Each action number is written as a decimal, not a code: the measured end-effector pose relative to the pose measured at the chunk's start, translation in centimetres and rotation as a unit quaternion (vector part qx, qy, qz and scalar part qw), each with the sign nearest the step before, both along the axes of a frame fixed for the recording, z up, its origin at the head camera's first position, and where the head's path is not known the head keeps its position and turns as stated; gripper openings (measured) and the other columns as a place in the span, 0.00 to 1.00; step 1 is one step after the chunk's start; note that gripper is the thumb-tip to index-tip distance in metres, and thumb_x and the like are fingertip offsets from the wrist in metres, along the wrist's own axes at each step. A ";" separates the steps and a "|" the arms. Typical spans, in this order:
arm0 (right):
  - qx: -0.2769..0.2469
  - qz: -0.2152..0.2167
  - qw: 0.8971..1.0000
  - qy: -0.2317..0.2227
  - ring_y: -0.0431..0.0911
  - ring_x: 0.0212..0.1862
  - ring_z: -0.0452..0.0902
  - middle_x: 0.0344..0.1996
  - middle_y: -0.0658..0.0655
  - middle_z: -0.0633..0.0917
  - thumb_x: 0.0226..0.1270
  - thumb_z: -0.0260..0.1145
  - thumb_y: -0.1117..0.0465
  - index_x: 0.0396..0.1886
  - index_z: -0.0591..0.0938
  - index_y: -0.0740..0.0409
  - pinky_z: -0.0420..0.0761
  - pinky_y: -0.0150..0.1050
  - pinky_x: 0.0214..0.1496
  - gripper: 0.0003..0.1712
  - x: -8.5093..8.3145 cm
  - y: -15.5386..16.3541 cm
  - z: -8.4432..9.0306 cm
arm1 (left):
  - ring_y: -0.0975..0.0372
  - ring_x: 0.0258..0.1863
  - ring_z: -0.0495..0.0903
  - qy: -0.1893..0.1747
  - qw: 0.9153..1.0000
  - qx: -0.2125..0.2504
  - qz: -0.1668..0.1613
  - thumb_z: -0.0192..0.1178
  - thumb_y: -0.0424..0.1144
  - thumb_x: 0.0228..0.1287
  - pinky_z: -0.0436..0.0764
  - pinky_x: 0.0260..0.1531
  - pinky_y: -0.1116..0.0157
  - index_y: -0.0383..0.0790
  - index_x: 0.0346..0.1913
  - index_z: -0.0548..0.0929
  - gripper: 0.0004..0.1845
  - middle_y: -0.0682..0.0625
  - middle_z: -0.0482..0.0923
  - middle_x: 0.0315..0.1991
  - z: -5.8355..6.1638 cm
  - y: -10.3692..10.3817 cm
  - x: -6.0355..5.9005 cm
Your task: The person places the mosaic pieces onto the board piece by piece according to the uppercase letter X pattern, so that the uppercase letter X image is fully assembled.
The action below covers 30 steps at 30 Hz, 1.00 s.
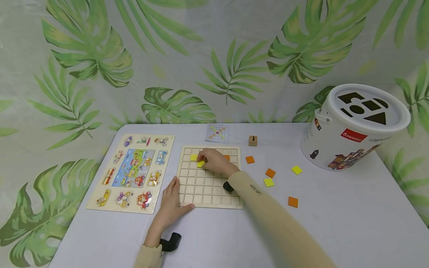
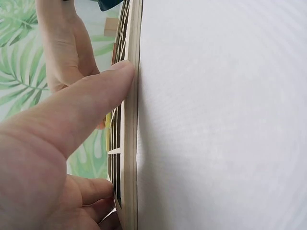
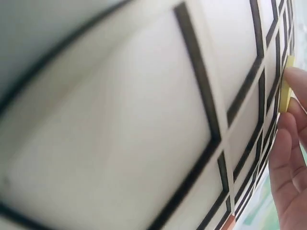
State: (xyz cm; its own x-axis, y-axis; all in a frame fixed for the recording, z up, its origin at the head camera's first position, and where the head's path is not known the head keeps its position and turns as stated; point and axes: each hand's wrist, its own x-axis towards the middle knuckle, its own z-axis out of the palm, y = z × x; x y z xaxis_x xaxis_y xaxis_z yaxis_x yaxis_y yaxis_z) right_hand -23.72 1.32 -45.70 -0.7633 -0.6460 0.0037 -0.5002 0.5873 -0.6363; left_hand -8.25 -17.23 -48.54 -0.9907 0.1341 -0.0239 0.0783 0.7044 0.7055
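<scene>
A yellow tile (image 1: pixel 200 163) was pinched at the fingertips of the right hand (image 1: pixel 216 162), just left of that hand in the head view, over the upper left cells of the grid board (image 1: pixel 209 193). The left hand (image 1: pixel 171 203) was laid open, fingers straight, against the board's lower left edge, farther from the tile.

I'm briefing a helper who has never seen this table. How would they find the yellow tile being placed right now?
Start at the wooden grid board in the table's middle. Over its upper rows the right hand pinches a yellow tile. Unlike the yellow tile already seated in the cell above-left, this one sits tilted in the fingertips.
</scene>
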 end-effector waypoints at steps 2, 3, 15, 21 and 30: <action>0.003 0.004 1.000 0.004 0.43 0.38 0.74 0.37 0.51 0.81 0.57 0.69 0.71 0.39 0.83 0.57 0.75 0.35 0.44 0.10 0.0 -0.1 0.0 | 0.39 0.69 0.43 0.000 1.000 0.000 0.000 0.72 0.42 0.53 0.50 0.64 0.42 0.19 0.70 0.48 0.54 0.31 0.41 0.73 0.0 0.0 0.0; 0.005 0.005 1.000 0.006 0.43 0.38 0.74 0.37 0.51 0.81 0.57 0.68 0.71 0.39 0.83 0.57 0.75 0.35 0.44 0.11 0.0 -0.1 0.0 | 0.39 0.69 0.43 0.000 1.000 0.000 0.000 0.72 0.41 0.52 0.50 0.64 0.42 0.19 0.70 0.48 0.54 0.31 0.41 0.73 0.0 0.0 0.0; 0.000 -0.005 1.000 -0.009 0.43 0.40 0.74 0.38 0.51 0.81 0.58 0.66 0.71 0.41 0.83 0.58 0.74 0.35 0.44 0.11 0.3 1.3 0.7 | 0.39 0.69 0.43 0.001 1.000 0.005 0.000 0.72 0.41 0.52 0.50 0.64 0.42 0.19 0.70 0.48 0.54 0.31 0.41 0.73 0.0 0.0 0.0; -0.071 -0.032 0.996 -0.042 0.47 0.41 0.75 0.39 0.57 0.83 0.61 0.65 0.70 0.42 0.83 0.63 0.76 0.39 0.44 0.10 0.0 6.4 1.6 | 0.39 0.69 0.43 0.005 1.000 0.004 0.001 0.72 0.40 0.52 0.50 0.64 0.42 0.19 0.70 0.48 0.54 0.31 0.41 0.73 0.1 0.1 0.1; -0.065 -0.136 0.986 -0.075 0.52 0.46 0.75 0.45 0.59 0.81 0.61 0.64 0.70 0.44 0.82 0.63 0.77 0.45 0.46 0.11 -0.2 15.2 0.5 | 0.38 0.69 0.43 0.008 1.000 0.000 -0.001 0.73 0.39 0.51 0.50 0.64 0.42 0.19 0.70 0.48 0.54 0.30 0.40 0.73 0.1 0.1 0.2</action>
